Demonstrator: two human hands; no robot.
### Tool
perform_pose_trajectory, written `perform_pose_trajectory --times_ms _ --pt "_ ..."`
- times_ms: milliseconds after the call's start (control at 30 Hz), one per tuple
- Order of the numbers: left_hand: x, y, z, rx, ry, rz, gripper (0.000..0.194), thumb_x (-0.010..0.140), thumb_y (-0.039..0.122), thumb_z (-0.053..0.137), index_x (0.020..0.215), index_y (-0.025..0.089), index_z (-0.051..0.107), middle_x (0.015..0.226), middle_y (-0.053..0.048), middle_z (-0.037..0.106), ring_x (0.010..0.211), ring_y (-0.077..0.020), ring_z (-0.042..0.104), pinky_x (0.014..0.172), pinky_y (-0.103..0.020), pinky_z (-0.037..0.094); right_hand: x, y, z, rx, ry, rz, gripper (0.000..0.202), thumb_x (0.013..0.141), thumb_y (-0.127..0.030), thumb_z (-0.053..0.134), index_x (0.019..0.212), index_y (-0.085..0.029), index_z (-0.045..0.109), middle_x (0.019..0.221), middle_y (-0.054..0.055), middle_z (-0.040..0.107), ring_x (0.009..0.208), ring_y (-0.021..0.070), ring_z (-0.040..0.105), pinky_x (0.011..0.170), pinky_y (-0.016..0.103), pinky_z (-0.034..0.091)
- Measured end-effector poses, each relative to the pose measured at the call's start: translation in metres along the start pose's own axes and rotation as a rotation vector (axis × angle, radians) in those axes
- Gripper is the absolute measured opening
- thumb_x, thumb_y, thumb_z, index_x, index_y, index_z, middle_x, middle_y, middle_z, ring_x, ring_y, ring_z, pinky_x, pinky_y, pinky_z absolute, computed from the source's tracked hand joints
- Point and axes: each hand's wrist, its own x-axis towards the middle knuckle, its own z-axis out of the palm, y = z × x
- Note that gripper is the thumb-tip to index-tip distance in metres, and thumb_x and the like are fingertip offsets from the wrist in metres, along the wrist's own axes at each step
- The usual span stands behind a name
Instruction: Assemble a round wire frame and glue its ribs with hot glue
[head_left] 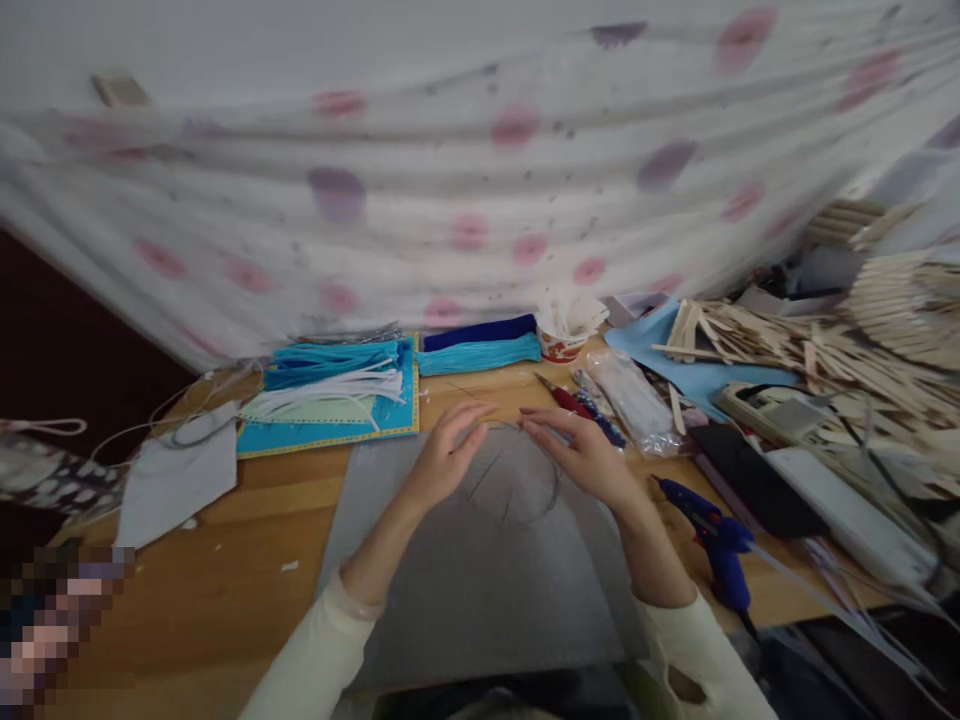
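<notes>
Both hands are raised over a grey mat point(480, 590) on the wooden table. Between and below them is a thin dark wire loop point(556, 490), with a few thin wires inside its outline. My left hand point(448, 455) is at the upper left of the loop, thumb and fingers apart, and nothing shows between them. At the upper right, my right hand point(581, 450) has its thumb and fingertips close together on a small part of the wire; the exact contact is blurred.
Blue and white pipe cleaners point(330, 365) lie on a blue board point(405, 400) at the back left. Red-handled pliers point(564, 398) and a blue glue gun point(705, 525) are to the right, near wooden sticks point(795, 370). A white sheet point(180, 470) sits left.
</notes>
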Motion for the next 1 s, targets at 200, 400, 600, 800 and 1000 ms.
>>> perform_pose_trajectory --times_ms 200,400,600,800,1000 --pt "-0.048 -0.026 -0.019 -0.498 0.234 -0.685 0.016 0.083 0.013 0.063 0.098 0.014 0.070 0.100 -0.011 0.074 0.083 -0.0172 0.069 0.079 -0.031 0.054 -0.004 -0.004 0.012 -0.025 0.094 0.022 0.025 0.087 -0.044 0.062 0.095 -0.024 0.075 0.112 0.008 0.075 0.108 0.0268 0.068 0.098 0.045 0.050" --pt "-0.066 -0.027 -0.021 -0.839 0.248 -0.991 0.015 0.080 0.002 0.059 0.089 0.010 0.068 0.091 -0.012 0.075 0.071 -0.0143 0.069 0.063 -0.024 0.053 -0.006 -0.008 0.028 -0.043 0.246 0.151 0.029 0.081 -0.049 0.068 0.088 -0.022 0.073 0.111 0.011 0.074 0.107 0.0292 0.068 0.098 0.049 0.048" --pt "-0.056 -0.035 -0.016 -0.861 0.227 -1.098 0.018 0.075 -0.002 0.056 0.085 0.008 0.067 0.101 -0.016 0.074 0.058 -0.0075 0.061 0.051 -0.019 0.044 -0.004 -0.010 0.040 -0.037 0.279 0.194 0.031 0.082 -0.050 0.064 0.091 -0.020 0.069 0.114 0.014 0.072 0.112 0.0298 0.065 0.100 0.051 0.046" --pt "-0.049 -0.043 -0.009 -0.706 0.193 -1.083 0.015 0.074 0.000 0.059 0.082 0.009 0.067 0.095 -0.014 0.074 0.050 -0.0043 0.048 0.046 -0.018 0.033 -0.007 -0.008 0.046 -0.022 0.341 0.218 0.028 0.084 -0.047 0.063 0.092 -0.021 0.068 0.118 0.013 0.071 0.116 0.0295 0.063 0.104 0.053 0.044" --pt "-0.045 -0.048 0.000 -0.391 0.118 -0.990 0.015 0.077 0.011 0.066 0.090 0.011 0.073 0.085 -0.009 0.074 0.058 -0.0100 0.056 0.055 -0.021 0.040 -0.009 -0.003 0.046 0.037 0.360 0.246 0.024 0.083 -0.044 0.066 0.092 -0.021 0.070 0.120 0.013 0.070 0.116 0.0283 0.064 0.105 0.053 0.044"
